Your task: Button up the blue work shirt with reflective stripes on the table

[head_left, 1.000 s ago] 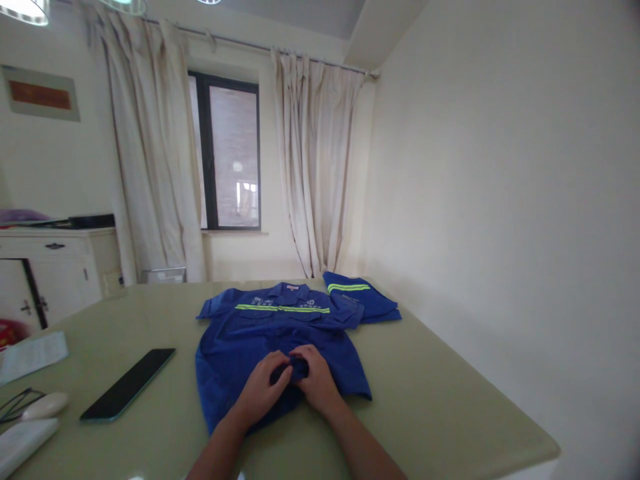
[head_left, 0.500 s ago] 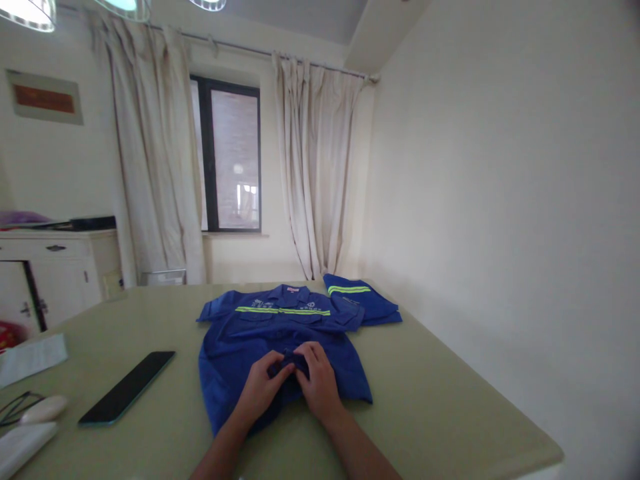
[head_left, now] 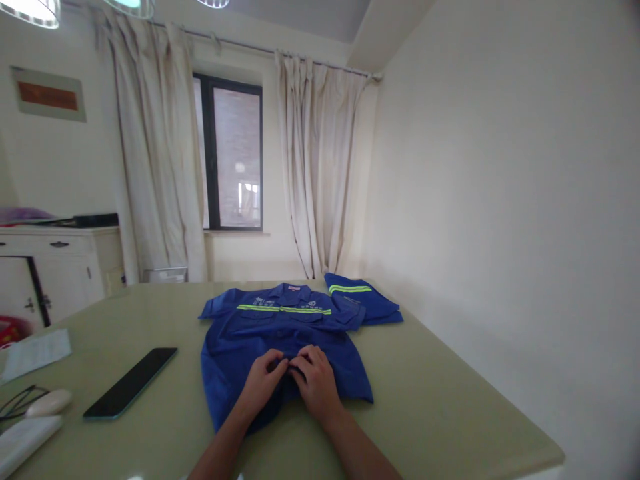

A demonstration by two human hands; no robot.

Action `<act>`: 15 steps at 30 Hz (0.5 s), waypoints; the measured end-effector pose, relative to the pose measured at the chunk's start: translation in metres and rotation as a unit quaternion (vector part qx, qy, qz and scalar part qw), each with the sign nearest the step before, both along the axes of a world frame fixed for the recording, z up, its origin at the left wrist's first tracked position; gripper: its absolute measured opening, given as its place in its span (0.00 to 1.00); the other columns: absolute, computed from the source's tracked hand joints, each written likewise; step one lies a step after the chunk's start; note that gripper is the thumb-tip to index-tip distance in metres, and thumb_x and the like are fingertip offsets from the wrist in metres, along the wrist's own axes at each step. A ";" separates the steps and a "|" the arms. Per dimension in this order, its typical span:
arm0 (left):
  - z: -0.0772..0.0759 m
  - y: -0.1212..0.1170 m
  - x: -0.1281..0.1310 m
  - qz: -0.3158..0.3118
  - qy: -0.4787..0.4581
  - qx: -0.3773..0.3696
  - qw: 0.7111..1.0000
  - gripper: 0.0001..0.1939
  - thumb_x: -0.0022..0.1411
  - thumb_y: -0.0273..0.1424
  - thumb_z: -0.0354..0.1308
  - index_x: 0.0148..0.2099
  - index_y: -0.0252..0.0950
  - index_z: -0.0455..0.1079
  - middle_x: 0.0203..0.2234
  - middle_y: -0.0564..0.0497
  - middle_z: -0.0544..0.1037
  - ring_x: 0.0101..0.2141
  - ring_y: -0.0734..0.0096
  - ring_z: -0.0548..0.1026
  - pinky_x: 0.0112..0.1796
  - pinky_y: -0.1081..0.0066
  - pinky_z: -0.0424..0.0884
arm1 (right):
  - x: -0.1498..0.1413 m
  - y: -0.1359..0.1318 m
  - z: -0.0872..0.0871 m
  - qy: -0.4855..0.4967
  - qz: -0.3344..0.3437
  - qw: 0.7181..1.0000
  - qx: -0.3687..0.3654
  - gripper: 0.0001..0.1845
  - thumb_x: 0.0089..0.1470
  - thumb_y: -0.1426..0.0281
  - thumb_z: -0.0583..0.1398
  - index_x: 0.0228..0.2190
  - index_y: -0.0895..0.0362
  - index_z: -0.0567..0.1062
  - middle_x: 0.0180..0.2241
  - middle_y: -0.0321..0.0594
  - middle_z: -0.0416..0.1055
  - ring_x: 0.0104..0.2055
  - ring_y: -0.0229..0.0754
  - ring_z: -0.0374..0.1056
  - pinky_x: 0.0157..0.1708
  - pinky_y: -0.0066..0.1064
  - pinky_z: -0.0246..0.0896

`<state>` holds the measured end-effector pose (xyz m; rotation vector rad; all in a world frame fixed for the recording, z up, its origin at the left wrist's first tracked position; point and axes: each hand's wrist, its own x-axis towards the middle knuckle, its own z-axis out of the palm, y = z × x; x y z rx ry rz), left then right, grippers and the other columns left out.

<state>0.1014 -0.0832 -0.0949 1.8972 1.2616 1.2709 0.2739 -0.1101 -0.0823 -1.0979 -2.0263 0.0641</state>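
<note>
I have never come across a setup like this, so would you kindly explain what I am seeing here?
There is no robot here: a person works with two bare hands, and one camera worn on the head looks forward and down at them. On the pale green table lies a blue short-sleeved shirt, spread front up, with a yellow-green stripe across its chest. The left hand and right hand come together over its lower front, fingers pinching the fabric; the exact spot gripped is hidden. By the shirt's far right is a folded blue garment, also striped. Toward the left lie a smartphone and a sheet of paper. Behind are curtains and a window.
</note>
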 end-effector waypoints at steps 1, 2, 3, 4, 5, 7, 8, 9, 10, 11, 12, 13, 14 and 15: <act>0.000 0.000 0.000 0.003 -0.002 -0.002 1.000 0.15 0.61 0.43 0.55 0.32 0.36 0.73 0.26 0.53 0.75 0.30 0.67 0.72 0.34 0.71 0.67 | -0.001 0.000 0.001 -0.010 -0.005 1.000 -0.002 0.06 0.59 0.73 0.63 0.39 0.51 0.77 0.40 0.41 0.70 0.44 0.47 0.63 0.45 0.37 0.59; 0.000 0.000 0.000 0.006 -0.004 -0.002 1.000 0.15 0.61 0.43 0.56 0.32 0.36 0.73 0.26 0.53 0.75 0.30 0.67 0.72 0.34 0.71 0.67 | -0.001 -0.001 0.001 -0.018 -0.008 1.000 -0.003 0.06 0.60 0.73 0.62 0.39 0.51 0.77 0.39 0.41 0.70 0.44 0.47 0.63 0.45 0.38 0.59; 0.000 0.000 0.000 0.007 -0.006 0.000 1.000 0.15 0.61 0.42 0.56 0.32 0.36 0.72 0.26 0.53 0.75 0.30 0.67 0.71 0.34 0.71 0.67 | -0.002 -0.001 0.001 -0.025 -0.010 1.000 -0.004 0.06 0.61 0.73 0.61 0.39 0.51 0.77 0.39 0.41 0.70 0.43 0.47 0.63 0.44 0.38 0.58; 0.000 -0.001 0.000 0.006 -0.006 0.005 1.000 0.15 0.61 0.42 0.55 0.31 0.36 0.72 0.26 0.53 0.75 0.30 0.67 0.71 0.33 0.71 0.66 | -0.003 -0.001 0.001 -0.031 -0.011 0.999 -0.003 0.06 0.62 0.73 0.60 0.39 0.51 0.77 0.38 0.41 0.70 0.42 0.47 0.63 0.44 0.38 0.58; 0.000 -0.001 0.000 0.004 -0.005 0.010 1.000 0.15 0.62 0.42 0.55 0.31 0.36 0.72 0.25 0.53 0.74 0.30 0.67 0.71 0.33 0.72 0.66 | -0.003 -0.001 0.000 -0.036 -0.012 0.999 -0.002 0.07 0.62 0.73 0.60 0.39 0.51 0.77 0.38 0.40 0.70 0.42 0.47 0.63 0.44 0.38 0.58; 0.001 -0.003 0.001 -0.001 -0.001 0.022 1.000 0.15 0.63 0.41 0.54 0.30 0.37 0.71 0.25 0.53 0.74 0.30 0.68 0.71 0.32 0.72 0.66 | -0.003 0.000 -0.002 -0.038 -0.011 0.999 -0.001 0.06 0.62 0.74 0.60 0.38 0.52 0.77 0.37 0.40 0.70 0.41 0.46 0.64 0.43 0.37 0.58; 0.002 -0.004 0.001 -0.003 0.001 0.027 1.000 0.15 0.63 0.41 0.54 0.30 0.37 0.71 0.25 0.53 0.74 0.30 0.68 0.71 0.32 0.72 0.66 | -0.003 0.001 -0.003 -0.035 -0.008 0.999 -0.002 0.06 0.62 0.74 0.59 0.38 0.52 0.77 0.37 0.40 0.70 0.41 0.46 0.65 0.43 0.36 0.59; 0.002 -0.005 0.001 -0.006 0.002 0.031 0.999 0.15 0.64 0.41 0.54 0.30 0.37 0.71 0.26 0.53 0.74 0.30 0.68 0.71 0.32 0.72 0.66 | -0.003 0.001 -0.004 -0.029 -0.006 1.000 -0.004 0.06 0.62 0.74 0.59 0.37 0.52 0.77 0.37 0.40 0.70 0.41 0.45 0.65 0.43 0.35 0.59; 0.002 -0.006 0.001 -0.010 0.002 0.036 0.999 0.15 0.64 0.41 0.54 0.30 0.37 0.71 0.26 0.53 0.74 0.30 0.68 0.71 0.33 0.72 0.66 | -0.003 0.002 -0.005 -0.023 -0.004 1.000 -0.008 0.06 0.62 0.74 0.59 0.37 0.53 0.77 0.37 0.40 0.71 0.41 0.45 0.65 0.43 0.35 0.60; 0.003 -0.007 0.002 -0.015 0.003 0.040 0.999 0.15 0.65 0.41 0.54 0.31 0.37 0.71 0.27 0.52 0.74 0.30 0.68 0.72 0.34 0.72 0.66 | -0.003 0.002 -0.005 -0.015 -0.002 1.000 -0.012 0.06 0.62 0.74 0.60 0.36 0.53 0.77 0.37 0.40 0.71 0.41 0.45 0.66 0.43 0.35 0.60; 0.003 -0.007 0.002 -0.021 0.003 0.043 0.999 0.15 0.65 0.41 0.54 0.31 0.37 0.71 0.27 0.52 0.75 0.31 0.68 0.72 0.35 0.72 0.67 | -0.003 0.002 -0.006 -0.009 0.001 1.000 -0.016 0.06 0.62 0.74 0.60 0.36 0.53 0.77 0.36 0.39 0.71 0.41 0.44 0.66 0.43 0.34 0.60; 0.003 -0.008 0.002 -0.028 0.003 0.045 0.999 0.15 0.66 0.41 0.53 0.31 0.37 0.72 0.28 0.52 0.75 0.31 0.68 0.72 0.35 0.71 0.67 | -0.003 0.001 -0.006 -0.003 0.002 1.000 -0.021 0.06 0.62 0.74 0.60 0.35 0.53 0.77 0.36 0.39 0.70 0.41 0.44 0.66 0.43 0.34 0.60; 0.003 -0.008 0.002 -0.032 0.003 0.045 0.998 0.16 0.66 0.41 0.53 0.32 0.37 0.72 0.28 0.51 0.76 0.32 0.67 0.73 0.36 0.71 0.67 | -0.003 0.001 -0.006 0.005 0.004 1.000 -0.026 0.06 0.62 0.74 0.60 0.35 0.53 0.77 0.36 0.39 0.70 0.41 0.44 0.67 0.42 0.33 0.61; 0.004 -0.008 0.002 -0.035 0.002 0.043 0.998 0.16 0.66 0.42 0.53 0.32 0.37 0.73 0.28 0.51 0.76 0.32 0.67 0.73 0.37 0.71 0.68 | -0.003 0.001 -0.006 0.015 0.007 0.999 -0.032 0.05 0.61 0.74 0.60 0.35 0.53 0.77 0.35 0.39 0.70 0.41 0.44 0.67 0.42 0.33 0.61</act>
